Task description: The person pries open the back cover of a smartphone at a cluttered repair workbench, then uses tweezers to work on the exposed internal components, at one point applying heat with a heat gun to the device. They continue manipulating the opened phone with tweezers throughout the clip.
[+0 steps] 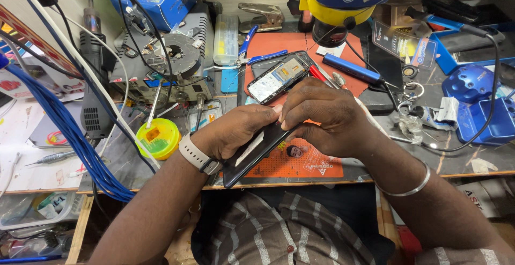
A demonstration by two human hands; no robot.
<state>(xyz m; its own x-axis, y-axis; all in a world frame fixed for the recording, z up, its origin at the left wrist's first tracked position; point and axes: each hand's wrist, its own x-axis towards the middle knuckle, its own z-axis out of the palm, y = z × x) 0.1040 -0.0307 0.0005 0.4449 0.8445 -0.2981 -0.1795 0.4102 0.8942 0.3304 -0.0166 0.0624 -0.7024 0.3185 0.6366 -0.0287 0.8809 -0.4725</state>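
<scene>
Taking the orange work mat [279, 42] as the landmark: a blue rectangular carton [161, 5] lies well to its upper left at the back of the bench, a clear oblong plastic case [226, 38] stands just beside its left edge, and a round yellow tin with a green and orange label [157, 138] sits below and to the left of it, near the blue cable bundle [70, 131]. To the mat's right, a dark card with small coloured icons [399, 44] leans against the clutter. On the mat itself lies an opened phone body [279, 76], its innards showing pale and metallic inside a black frame. Lower down, over a second orange mat with white print [308, 163], is the black phone [257, 149]: slim, glossy, tilted on a diagonal, with a pale strip along its side. The left hand [236, 131], a light watch strap on the wrist, is wrapped around its middle from the left. The right hand [327, 116] curls over the upper end, fingertips pressed against the edge. Both hands are closed on it, so only its lower corner and side show.
</scene>
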